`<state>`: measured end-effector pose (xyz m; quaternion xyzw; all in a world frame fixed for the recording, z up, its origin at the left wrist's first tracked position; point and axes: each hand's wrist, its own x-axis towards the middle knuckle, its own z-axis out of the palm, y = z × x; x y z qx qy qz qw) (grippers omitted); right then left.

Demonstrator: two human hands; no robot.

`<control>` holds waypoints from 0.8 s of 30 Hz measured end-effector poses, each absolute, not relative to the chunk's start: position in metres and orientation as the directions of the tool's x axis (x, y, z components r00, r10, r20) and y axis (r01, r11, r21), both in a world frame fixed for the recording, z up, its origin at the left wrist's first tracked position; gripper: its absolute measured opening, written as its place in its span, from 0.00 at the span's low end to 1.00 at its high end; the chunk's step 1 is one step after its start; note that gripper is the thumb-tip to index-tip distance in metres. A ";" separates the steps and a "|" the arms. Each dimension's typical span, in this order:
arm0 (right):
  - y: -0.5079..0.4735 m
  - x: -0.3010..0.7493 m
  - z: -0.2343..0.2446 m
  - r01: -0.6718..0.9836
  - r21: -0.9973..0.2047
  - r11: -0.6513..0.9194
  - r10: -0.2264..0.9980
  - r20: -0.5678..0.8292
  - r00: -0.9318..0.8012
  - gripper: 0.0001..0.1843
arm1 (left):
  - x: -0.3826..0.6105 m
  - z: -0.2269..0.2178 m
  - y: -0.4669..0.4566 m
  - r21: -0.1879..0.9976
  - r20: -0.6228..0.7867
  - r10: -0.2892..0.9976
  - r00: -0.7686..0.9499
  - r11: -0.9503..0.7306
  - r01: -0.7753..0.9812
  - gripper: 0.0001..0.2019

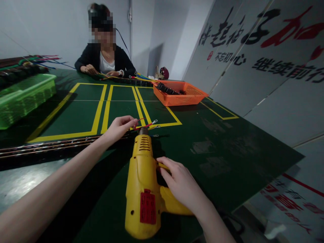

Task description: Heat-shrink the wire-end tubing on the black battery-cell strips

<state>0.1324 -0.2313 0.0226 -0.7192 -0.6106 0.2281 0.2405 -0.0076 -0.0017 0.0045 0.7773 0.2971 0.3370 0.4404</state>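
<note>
Green worktop point(243, 162), yellow heat gun point(141, 182) aimed at a red lead point(149, 125)

Clock directions are read from the gun's nozzle point(143, 131), with 12 pointing away from the wearer. At 10 o'clock, the left hand point(120, 128) has its fingers drawn narrow, pinching the red lead just beside the nozzle; its crimped metal lug point(155, 120) points to 2. Two more lugs, an upper one point(158, 126) and a lower one point(156, 135), lie near 3, outside the pinch. At 5 o'clock, the right hand point(178, 179) has its fingers wrapped around the gun's handle; whether the trigger is pressed cannot be told.

As a judgement, the work looks partway along: lugs are on these three lead ends, and only the red one is pinched. Whether heat has reached it does not show.

Farther out, a dark wiring bundle point(50, 147) runs toward 9, with a green basket point(27, 99) beyond it. At 11, a seated co-worker point(108, 62) handles wires; between 1 and 2 sits an orange basket point(181, 100) containing black parts point(167, 89).
</note>
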 end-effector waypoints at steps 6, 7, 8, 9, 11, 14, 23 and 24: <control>-0.232 0.122 0.024 0.766 -0.632 -0.115 0.992 -0.040 0.117 0.16 | -0.009 0.008 -0.006 0.901 0.346 0.767 0.540 -0.431 0.036 0.18; -0.232 0.122 0.024 0.765 -0.634 -0.114 0.993 -0.039 0.115 0.16 | -0.010 0.009 -0.006 0.900 0.352 0.764 0.541 -0.435 0.029 0.18; -0.232 0.122 0.024 0.763 -0.636 -0.112 0.993 -0.038 0.115 0.16 | -0.009 0.009 -0.007 0.900 0.353 0.762 0.542 -0.436 0.027 0.18; -0.231 0.122 0.024 0.761 -0.639 -0.111 0.993 -0.036 0.115 0.16 | -0.009 0.009 -0.007 0.901 0.350 0.764 0.542 -0.433 0.029 0.18; -0.231 0.123 0.023 0.755 -0.646 -0.108 0.993 -0.032 0.115 0.15 | -0.009 0.008 -0.007 0.908 0.334 0.777 0.533 -0.418 0.041 0.18; -0.229 0.126 0.021 0.747 -0.656 -0.111 0.992 -0.024 0.126 0.15 | -0.008 0.008 -0.007 0.913 0.329 0.787 0.521 -0.406 0.037 0.17; -0.230 0.143 0.018 0.734 -0.658 -0.171 0.975 -0.006 0.223 0.16 | -0.006 0.004 -0.002 0.926 0.280 0.722 0.632 -0.376 0.020 0.17; -0.230 0.146 0.018 0.734 -0.655 -0.180 0.972 -0.002 0.237 0.16 | -0.006 0.003 -0.001 0.930 0.270 0.718 0.642 -0.367 0.020 0.17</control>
